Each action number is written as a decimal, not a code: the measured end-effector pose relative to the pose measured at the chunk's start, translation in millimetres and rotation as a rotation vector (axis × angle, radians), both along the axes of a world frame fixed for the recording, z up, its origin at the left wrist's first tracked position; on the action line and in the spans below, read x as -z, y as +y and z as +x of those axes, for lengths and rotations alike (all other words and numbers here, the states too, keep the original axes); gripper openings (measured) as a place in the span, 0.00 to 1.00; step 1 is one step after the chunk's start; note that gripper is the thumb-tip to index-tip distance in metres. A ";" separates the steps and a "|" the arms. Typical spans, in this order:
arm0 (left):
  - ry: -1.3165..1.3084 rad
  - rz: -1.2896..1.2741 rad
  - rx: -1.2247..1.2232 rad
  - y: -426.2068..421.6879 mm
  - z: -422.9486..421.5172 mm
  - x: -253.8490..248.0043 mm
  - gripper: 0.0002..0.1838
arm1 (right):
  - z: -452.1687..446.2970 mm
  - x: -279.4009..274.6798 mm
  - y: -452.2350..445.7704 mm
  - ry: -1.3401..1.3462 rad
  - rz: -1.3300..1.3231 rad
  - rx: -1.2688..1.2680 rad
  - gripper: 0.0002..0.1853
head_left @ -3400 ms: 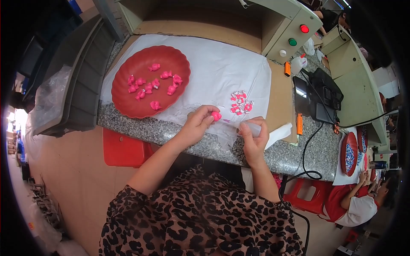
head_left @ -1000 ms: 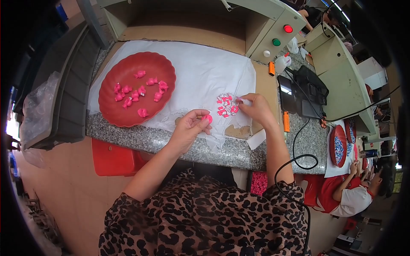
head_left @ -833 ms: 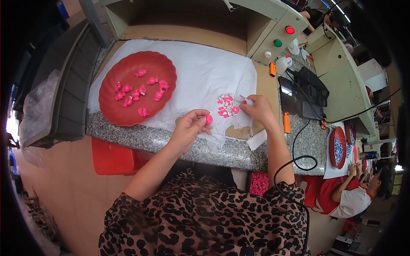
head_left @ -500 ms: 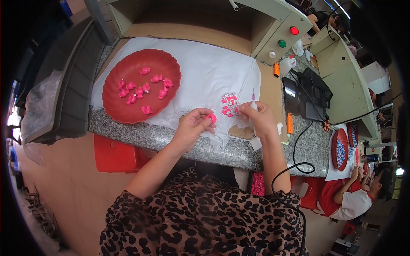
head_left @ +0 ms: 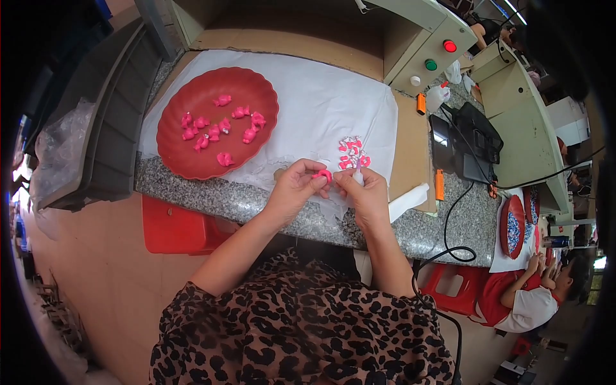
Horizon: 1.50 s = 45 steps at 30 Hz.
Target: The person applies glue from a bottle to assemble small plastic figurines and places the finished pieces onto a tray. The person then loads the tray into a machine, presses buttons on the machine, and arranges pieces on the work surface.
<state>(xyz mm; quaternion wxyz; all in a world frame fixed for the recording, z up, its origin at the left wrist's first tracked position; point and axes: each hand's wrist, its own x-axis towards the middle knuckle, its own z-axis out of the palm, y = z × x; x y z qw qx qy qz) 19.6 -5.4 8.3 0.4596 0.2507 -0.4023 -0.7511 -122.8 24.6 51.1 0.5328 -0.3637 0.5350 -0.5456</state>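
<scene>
Between the thumb and fingers of my left hand [head_left: 292, 192] is a small rounded pink plastic piece [head_left: 323, 174]. My right hand [head_left: 369, 199] is closed around a white applicator [head_left: 358, 178] with a purple needle tip pointing away from me. Its thumb and forefinger are pinched close to the pink piece; whether they also hold a tiny part I cannot tell. Just beyond the right hand lies a cluster of small pink-and-white parts [head_left: 350, 153] on the white paper. Several pink figures [head_left: 213, 131] sit in a red scalloped plate [head_left: 186, 163] to the left.
White paper [head_left: 308, 96] covers part of the granite worktop [head_left: 205, 192]. A grey bin [head_left: 106, 128] stands left. To the right are orange lighters [head_left: 439, 185], a white bottle [head_left: 437, 97], a black bag [head_left: 475, 128] and a cable [head_left: 443, 234]. A co-worker [head_left: 526, 295] sits far right.
My right hand has moved left from the cluster of small parts to the pink piece, carrying the applicator. My left hand has shifted slightly right. A white tissue now shows beside the right wrist.
</scene>
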 end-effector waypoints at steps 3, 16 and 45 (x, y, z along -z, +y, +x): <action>-0.001 -0.015 0.008 0.1 -0.2 2.9 0.10 | -1.9 1.3 -0.7 0.044 0.002 -0.015 0.04; -0.003 -0.038 0.002 2.2 -1.6 -0.7 0.09 | 3.4 -0.9 2.8 -0.029 0.068 -0.016 0.06; -0.062 0.122 0.360 6.1 -2.4 -15.3 0.14 | -2.1 11.3 17.7 -0.377 0.194 -0.089 0.11</action>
